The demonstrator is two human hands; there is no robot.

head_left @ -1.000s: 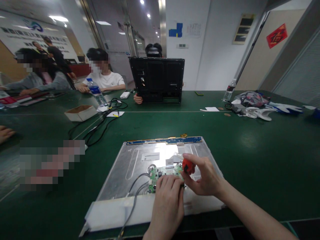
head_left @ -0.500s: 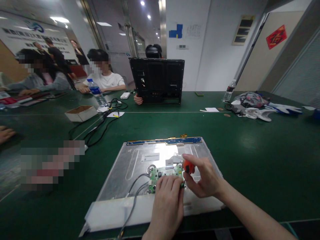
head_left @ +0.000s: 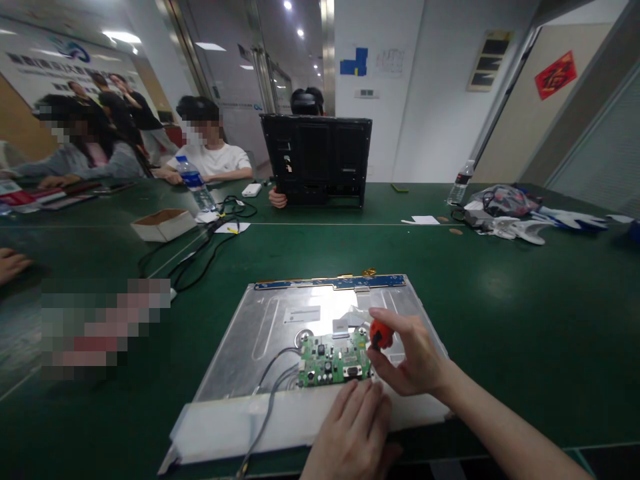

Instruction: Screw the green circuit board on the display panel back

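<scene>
currently the right hand (head_left: 419,359) grips a red-orange handle (head_left: 382,333).

Dim interior, far ceiling lamps (head_left: 121,37) lit; white glare on metal panel (head_left: 275,343); wide-angle stretching at both sides.

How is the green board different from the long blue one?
Colour: the green board is green with black and pale parts on it; the blue board is blue with gold edging.
Shape: the green board is a chunky rectangle; the blue board is a long, thin strip.
Place: the green board lies beside the left hand; the blue board runs along the far edge.
Both lie flat on the metal panel.
</scene>
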